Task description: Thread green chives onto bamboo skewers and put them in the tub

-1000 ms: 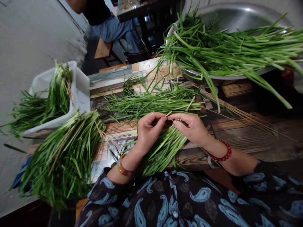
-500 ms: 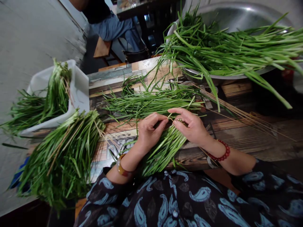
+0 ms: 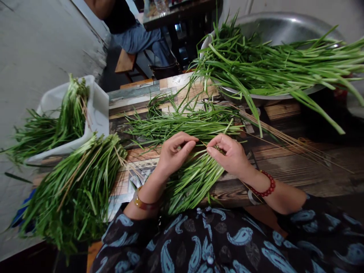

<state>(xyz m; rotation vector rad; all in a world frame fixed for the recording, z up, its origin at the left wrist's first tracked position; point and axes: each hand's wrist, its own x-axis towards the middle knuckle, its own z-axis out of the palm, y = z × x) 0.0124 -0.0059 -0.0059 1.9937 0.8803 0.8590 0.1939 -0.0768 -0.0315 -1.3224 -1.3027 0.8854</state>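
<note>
My left hand [image 3: 176,151] is closed in a pinch, thumb against forefinger, on one end of a thin tan straw-like strip [image 3: 203,143]. My right hand [image 3: 229,154] pinches the same strip a short gap away, and more of it shows under the right wrist. Below and between both hands lies a small bunch of green garlic chives [image 3: 193,182], its pale ends near my right fingers. The right hand partly covers those ends. Just beyond my fingers, a looser pile of chives [image 3: 182,123] is spread on the wood-patterned table [image 3: 284,155].
A metal basin [image 3: 295,26] heaped with chives stands back right. Several loose tan strips [image 3: 284,132] lie in front of it. To the left are tied chive bundles [image 3: 82,182] and a white plastic tub [image 3: 98,102] holding more. A person in jeans [image 3: 139,38] sits beyond the table.
My hands have drawn apart; the left moved left and the strip now spans the gap between them. The camera view has shifted slightly. The bunch remains under my hands.
</note>
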